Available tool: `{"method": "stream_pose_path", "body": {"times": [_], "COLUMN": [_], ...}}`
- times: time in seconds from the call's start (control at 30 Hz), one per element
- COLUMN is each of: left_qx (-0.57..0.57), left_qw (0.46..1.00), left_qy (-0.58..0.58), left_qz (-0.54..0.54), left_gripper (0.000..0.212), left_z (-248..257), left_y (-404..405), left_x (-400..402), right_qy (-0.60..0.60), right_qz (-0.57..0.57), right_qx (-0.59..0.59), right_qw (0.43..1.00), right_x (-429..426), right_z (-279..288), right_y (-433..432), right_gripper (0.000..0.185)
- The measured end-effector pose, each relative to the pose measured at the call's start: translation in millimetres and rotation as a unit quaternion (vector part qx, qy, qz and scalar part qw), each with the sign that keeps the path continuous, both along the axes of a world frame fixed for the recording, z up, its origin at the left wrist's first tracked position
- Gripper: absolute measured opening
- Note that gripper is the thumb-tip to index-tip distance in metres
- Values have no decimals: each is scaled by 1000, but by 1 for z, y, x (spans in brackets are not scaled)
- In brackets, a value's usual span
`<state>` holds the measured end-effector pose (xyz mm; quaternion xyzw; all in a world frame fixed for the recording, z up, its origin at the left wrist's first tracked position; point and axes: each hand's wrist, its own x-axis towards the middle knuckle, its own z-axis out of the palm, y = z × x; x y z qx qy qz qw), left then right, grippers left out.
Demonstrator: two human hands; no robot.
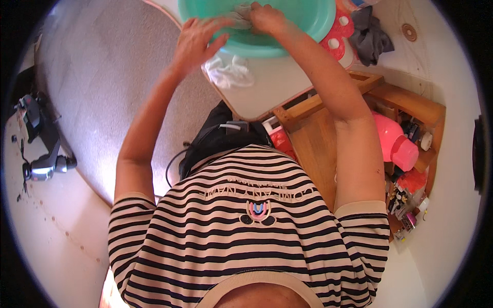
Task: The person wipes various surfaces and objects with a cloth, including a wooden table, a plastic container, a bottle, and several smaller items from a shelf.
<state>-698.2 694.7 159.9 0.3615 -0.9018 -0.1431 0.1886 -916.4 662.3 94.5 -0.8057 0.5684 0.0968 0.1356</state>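
A green plastic basin stands on a white tabletop at the top of the view, cut off by the picture's edge. Inside it, my right hand grips a wet-looking, pale grey cloth. My left hand hovers at the basin's left rim, thumb and fingers apart. Its fingertips point at the cloth and are blurred; whether they touch it I cannot tell. A crumpled white cloth lies on the tabletop just below the basin.
Right of the basin are a red item with white dots and a dark grey cloth. A wooden drawer unit holds a pink plastic bottle and small items. Grey floor spreads left; black equipment stands beyond.
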Motion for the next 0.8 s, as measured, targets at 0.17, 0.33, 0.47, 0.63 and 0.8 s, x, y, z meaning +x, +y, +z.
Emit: {"method": "stream_pose_path", "body": {"times": [0.17, 0.33, 0.47, 0.63, 0.8], "left_qx": [-102, 313, 532, 476, 268], "left_qw": [994, 939, 777, 769, 929], "left_qy": [-29, 117, 315, 417, 257], "left_qz": [8, 80, 115, 89, -4], "left_gripper": [45, 48, 45, 33, 26], "left_z": [-33, -29, -13, 51, 20], "left_y": [-33, -62, -61, -36, -59], "left_x": [-38, -50, -52, -120, -82], "right_qy": [-312, -693, -750, -834, -901], "right_qz": [36, -177, -243, -339, -341], "right_qx": [-45, 168, 75, 5, 226], "right_qw": [948, 679, 611, 434, 142], "right_x": [-23, -14, -2, -24, 10], "right_z": [-29, 41, 69, 12, 78], "right_y": [-11, 22, 30, 3, 22], "right_gripper": [23, 23, 29, 50, 40]}}
